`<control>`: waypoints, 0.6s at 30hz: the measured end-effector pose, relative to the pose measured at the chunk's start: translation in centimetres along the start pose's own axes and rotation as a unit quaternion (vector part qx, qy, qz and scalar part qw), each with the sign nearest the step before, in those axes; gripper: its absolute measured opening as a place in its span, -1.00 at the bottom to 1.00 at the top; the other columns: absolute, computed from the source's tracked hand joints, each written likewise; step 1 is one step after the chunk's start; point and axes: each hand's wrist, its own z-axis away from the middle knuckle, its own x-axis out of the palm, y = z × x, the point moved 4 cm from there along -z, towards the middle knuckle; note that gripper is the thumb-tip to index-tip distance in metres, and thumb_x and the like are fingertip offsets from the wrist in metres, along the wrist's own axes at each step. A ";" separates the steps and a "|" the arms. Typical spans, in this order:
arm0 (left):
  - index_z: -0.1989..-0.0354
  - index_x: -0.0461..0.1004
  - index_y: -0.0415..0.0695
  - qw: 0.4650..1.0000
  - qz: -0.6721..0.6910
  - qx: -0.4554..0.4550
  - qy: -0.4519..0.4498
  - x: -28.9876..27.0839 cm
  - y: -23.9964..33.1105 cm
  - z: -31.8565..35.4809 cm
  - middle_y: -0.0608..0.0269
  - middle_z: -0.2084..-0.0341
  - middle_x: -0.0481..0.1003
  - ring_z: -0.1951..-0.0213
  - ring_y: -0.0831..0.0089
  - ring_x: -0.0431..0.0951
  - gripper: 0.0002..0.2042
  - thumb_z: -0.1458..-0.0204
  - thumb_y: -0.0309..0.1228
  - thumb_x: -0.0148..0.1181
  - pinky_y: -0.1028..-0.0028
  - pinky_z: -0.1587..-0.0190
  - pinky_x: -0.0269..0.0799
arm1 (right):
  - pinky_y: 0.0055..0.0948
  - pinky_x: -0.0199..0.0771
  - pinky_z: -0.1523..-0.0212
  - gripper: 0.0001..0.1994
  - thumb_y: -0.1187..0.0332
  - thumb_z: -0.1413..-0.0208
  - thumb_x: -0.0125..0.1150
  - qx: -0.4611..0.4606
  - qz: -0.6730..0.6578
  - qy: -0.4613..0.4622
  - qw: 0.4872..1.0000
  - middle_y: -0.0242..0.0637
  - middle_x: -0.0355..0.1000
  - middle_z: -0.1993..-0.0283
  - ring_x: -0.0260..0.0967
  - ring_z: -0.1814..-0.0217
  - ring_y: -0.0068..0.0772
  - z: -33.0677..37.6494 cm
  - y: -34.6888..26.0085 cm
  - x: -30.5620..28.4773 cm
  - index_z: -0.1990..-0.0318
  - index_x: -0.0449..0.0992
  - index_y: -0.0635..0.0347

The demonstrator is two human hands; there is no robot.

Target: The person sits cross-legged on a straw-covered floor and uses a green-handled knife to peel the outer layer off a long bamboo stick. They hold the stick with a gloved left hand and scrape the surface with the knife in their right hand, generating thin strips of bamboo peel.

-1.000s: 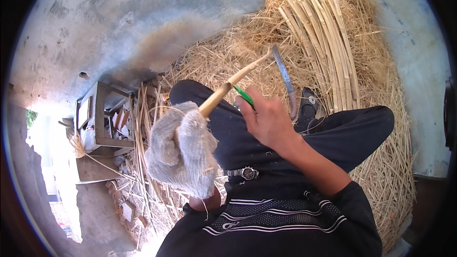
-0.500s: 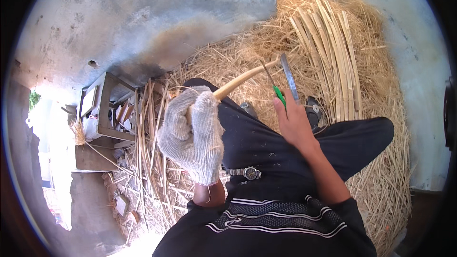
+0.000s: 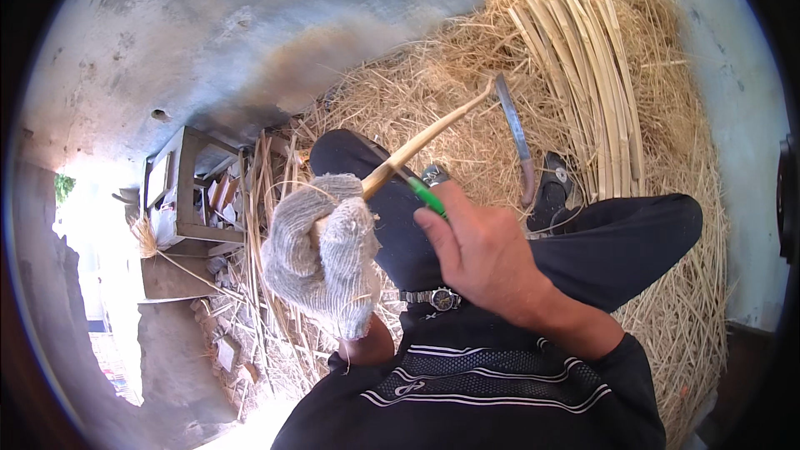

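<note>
A long, thin, pale yellow cane strip (image 3: 425, 137) sticks out from the fist of the left hand (image 3: 325, 262), which wears a grey knit glove, and it slants up and away to the right. A small tool with a green handle (image 3: 427, 197) sits in the fingers of the bare right hand (image 3: 479, 254), touching the strip just past the glove.

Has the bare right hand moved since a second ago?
Yes. The right hand dropped from beside the curved knife on the straw to the person's lap, nearer the gloved left hand holding the bamboo strip.
</note>
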 end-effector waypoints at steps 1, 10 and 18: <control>0.22 0.55 -0.30 1.000 -0.024 0.013 0.000 0.1 -0.2 0.2 0.13 0.43 0.59 0.59 0.61 0.48 -0.76 -0.09 -0.35 0.33 0.63 0.54 0.35 | -0.05 0.37 0.64 -0.78 0.25 -0.31 0.05 0.005 0.012 0.008 1.000 -0.07 0.40 0.67 0.43 0.62 0.11 0.4 0.3 0.6 0.17 0.37 0.25; 0.27 0.51 -0.30 0.999 -0.003 -0.022 0.029 0.7 0.5 -0.4 0.12 0.40 0.59 0.57 0.62 0.49 -0.73 -0.16 -0.28 0.26 0.66 0.58 0.35 | -0.03 0.37 0.62 -0.82 0.29 -0.28 0.09 0.049 0.054 -0.009 0.997 -0.02 0.37 0.67 0.41 0.64 0.12 -0.8 1.7 0.3 0.24 0.35 0.21; 0.27 0.53 -0.28 0.999 -0.028 -0.007 0.044 0.0 0.0 -0.4 0.12 0.36 0.60 0.43 0.52 0.53 -0.77 -0.14 -0.32 0.28 0.59 0.46 0.45 | 0.00 0.37 0.62 -0.80 0.29 -0.29 0.10 0.093 0.089 -0.025 0.991 0.01 0.35 0.68 0.39 0.65 0.16 -1.9 4.5 0.1 0.27 0.32 0.23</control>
